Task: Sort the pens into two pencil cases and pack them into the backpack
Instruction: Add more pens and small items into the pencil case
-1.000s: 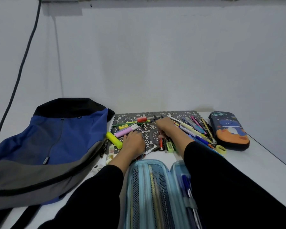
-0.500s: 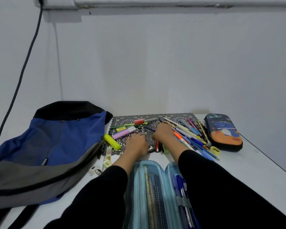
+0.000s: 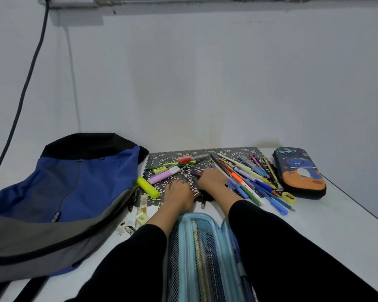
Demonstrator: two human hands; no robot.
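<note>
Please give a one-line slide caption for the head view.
Left hand and right hand sort pens on a mat, between a backpack and a closed pencil case.

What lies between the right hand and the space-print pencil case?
Head view: a loose fan of pens and pencils spans from the right hand to the space-print pencil case.

Plain black long sleeves, left sleeve (image 3: 127, 264) and right sleeve (image 3: 282, 247) either side of the light-blue pencil case (image 3: 183, 247). Cuffs stop short of the wrists. Left hand (image 3: 179, 191) and right hand (image 3: 212, 179) bare.

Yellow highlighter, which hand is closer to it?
Left. The left hand lies just right of the yellow highlighter; the right hand is farther right, beside the pen pile.
</note>
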